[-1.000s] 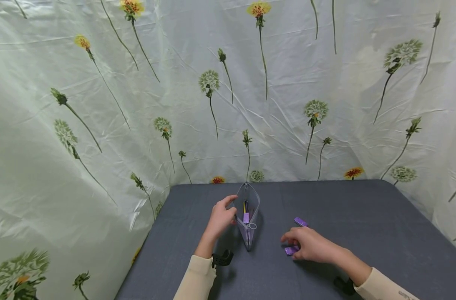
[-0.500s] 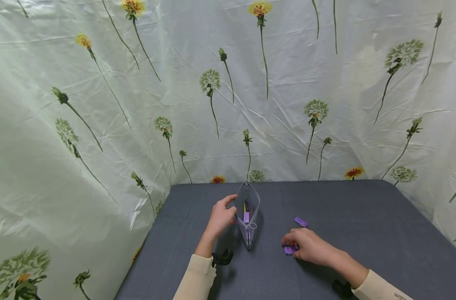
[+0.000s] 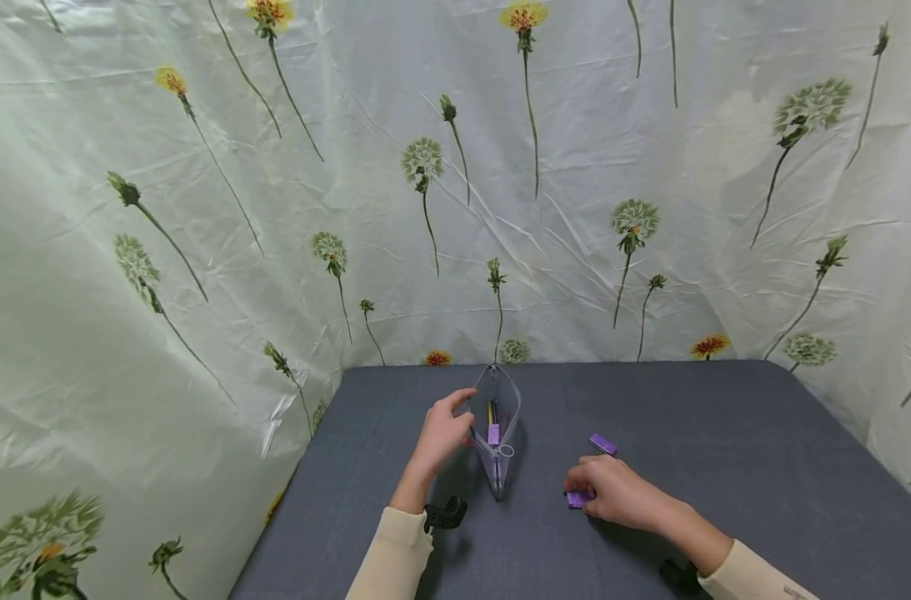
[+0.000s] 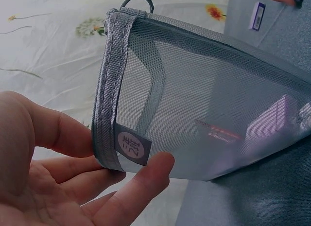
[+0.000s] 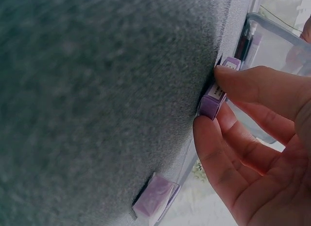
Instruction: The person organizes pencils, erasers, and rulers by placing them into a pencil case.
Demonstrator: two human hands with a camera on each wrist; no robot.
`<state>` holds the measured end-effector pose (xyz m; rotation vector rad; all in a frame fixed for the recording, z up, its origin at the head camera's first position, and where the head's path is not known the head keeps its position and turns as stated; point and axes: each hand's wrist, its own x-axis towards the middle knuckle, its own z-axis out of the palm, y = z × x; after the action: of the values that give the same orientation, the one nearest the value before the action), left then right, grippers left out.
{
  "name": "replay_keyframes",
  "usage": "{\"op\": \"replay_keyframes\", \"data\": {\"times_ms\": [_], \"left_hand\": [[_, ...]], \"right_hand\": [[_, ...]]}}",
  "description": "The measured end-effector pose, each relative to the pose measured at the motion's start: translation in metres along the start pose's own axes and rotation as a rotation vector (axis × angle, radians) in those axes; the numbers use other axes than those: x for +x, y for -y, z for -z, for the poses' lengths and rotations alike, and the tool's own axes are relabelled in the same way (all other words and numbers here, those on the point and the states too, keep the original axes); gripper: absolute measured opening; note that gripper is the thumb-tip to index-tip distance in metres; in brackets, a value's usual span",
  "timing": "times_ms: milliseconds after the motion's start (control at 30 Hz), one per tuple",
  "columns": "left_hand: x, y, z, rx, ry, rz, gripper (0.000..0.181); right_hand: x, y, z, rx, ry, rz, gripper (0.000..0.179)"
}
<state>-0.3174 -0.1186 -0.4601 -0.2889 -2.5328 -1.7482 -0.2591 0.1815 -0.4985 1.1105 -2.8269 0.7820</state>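
While left grip [image 3: 442, 435] pinches mesh pouch [image 4: 182, 104], tag [image 4: 132, 146] bearing characters, right grip [image 3: 616, 489] holding labelled purple box [image 5: 214, 96]

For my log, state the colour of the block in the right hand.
Mostly purple; right wrist view shows the block best.

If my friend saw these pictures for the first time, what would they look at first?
Probably the yellow and green flowers across the pale cloth behind the dark table. Next, perhaps the open mesh pouch, its edge held by the left hand. Then two bright purple boxes to its right: one lying loose, one pinched by the right hand.
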Motion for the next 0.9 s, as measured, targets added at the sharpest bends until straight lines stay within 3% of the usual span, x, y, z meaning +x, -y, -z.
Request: {"op": "replay_keyframes", "data": {"times_ms": [533, 900], "left_hand": [[0.001, 0.0, 0.0, 0.009, 0.014, 0.003, 0.052], [0.0, 0.001, 0.0, 0.004, 0.019, -0.005, 0.052]], "right_hand": [[0.01, 0.002, 0.012, -0.015, -0.096, -0.026, 0.024], [0.023, 0.013, 0.027, 0.013, -0.131, -0.1, 0.027]]}}
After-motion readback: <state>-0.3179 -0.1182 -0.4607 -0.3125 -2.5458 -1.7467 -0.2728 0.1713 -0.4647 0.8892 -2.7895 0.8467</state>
